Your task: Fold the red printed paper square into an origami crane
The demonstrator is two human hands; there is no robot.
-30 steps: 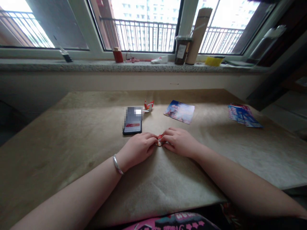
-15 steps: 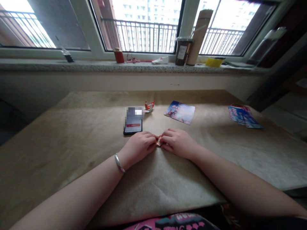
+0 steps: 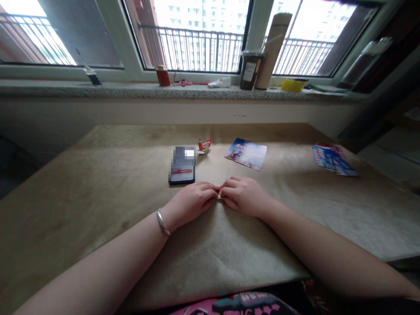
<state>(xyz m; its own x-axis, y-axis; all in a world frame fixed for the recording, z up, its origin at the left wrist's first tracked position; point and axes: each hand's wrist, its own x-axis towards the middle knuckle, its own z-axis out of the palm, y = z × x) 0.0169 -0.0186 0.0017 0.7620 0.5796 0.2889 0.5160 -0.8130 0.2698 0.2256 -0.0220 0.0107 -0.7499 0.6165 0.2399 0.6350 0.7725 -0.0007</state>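
Between my fingertips, low over the table, is a small piece of folded paper point(image 3: 219, 194) in red, white and orange; most of it is hidden. My left hand point(image 3: 196, 197), with a silver bangle at the wrist, pinches its left side. From the right, my right hand point(image 3: 245, 196) pinches the other side, so the two hands nearly meet. Just beyond my left hand lies a smartphone point(image 3: 183, 174) with a lit, partly blurred screen. A red and white folded paper piece point(image 3: 204, 145) stands behind the phone's upper right corner.
A blue-and-pink printed card point(image 3: 247, 153) lies past my right hand on the cloth-covered table point(image 3: 82, 188). Several similar cards point(image 3: 333, 159) overlap farther right. Along the windowsill point(image 3: 131, 90) stand a red jar point(image 3: 162, 76), a dark cup point(image 3: 250, 72), a tall tube point(image 3: 274, 48) and a yellow tape roll point(image 3: 293, 85).
My left fingertips have shifted slightly right, closer to my right hand, and less of the folded paper shows between them. The other things stay where they were.
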